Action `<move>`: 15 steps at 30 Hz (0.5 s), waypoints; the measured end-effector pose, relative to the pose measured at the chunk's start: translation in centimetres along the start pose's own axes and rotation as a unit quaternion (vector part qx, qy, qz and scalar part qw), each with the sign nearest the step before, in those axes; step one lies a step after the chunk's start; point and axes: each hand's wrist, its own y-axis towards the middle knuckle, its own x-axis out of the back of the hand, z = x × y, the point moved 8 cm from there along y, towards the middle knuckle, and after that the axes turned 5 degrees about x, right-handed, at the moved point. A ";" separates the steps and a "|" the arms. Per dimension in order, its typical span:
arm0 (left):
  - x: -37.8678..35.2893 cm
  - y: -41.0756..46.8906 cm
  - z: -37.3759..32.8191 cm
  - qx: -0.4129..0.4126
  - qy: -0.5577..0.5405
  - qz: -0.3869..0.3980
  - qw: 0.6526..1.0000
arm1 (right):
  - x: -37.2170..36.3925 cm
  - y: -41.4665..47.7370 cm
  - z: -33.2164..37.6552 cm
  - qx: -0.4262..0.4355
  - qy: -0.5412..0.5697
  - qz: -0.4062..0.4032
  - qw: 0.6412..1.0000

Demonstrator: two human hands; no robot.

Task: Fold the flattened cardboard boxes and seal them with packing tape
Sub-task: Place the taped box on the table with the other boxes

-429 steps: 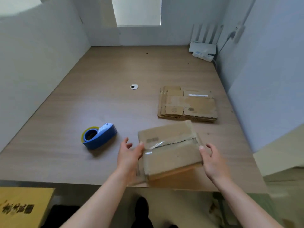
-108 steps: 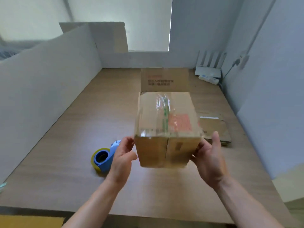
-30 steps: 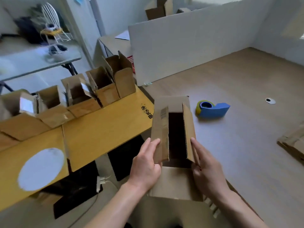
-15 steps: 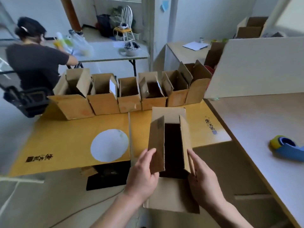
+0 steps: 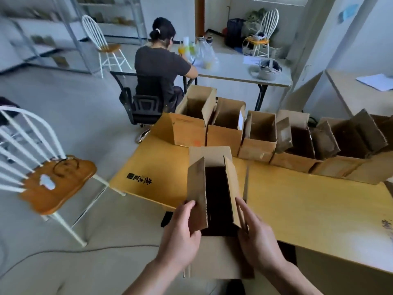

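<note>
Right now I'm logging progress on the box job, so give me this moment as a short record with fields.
held item: open cardboard box, top flaps up, empty inside
left hand: gripping the box's left flap
right hand: against the box's right side
surface ahead: yellow table
finished stock: row of open boxes along the table's far edge
tape dispenser: not in view
bystander: seated person at a far table, back turned

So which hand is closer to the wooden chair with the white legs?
Left. The left hand grips the open brown cardboard box on the side facing the wooden-seated white chair; the right hand holds the box's far side, farther from it.
</note>
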 end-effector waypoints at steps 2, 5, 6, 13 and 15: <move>0.9 1.1 1.6 0.032 0.002 -0.015 0.999 | -1.6 2.6 0.5 0.014 0.001 0.030 0.999; 1.9 3.2 3.1 0.070 0.013 -0.038 0.997 | -3.6 6.6 1.0 0.042 0.000 0.068 0.997; 2.2 4.0 3.4 0.083 0.016 -0.048 0.995 | -4.2 8.0 1.1 0.053 -0.002 0.080 0.995; 4.3 8.1 6.3 0.177 0.017 -0.112 0.978 | -7.9 16.3 2.4 0.121 -0.007 0.154 0.981; 4.8 8.8 7.5 0.208 0.012 -0.125 0.970 | -9.2 18.0 3.1 0.139 -0.015 0.178 0.974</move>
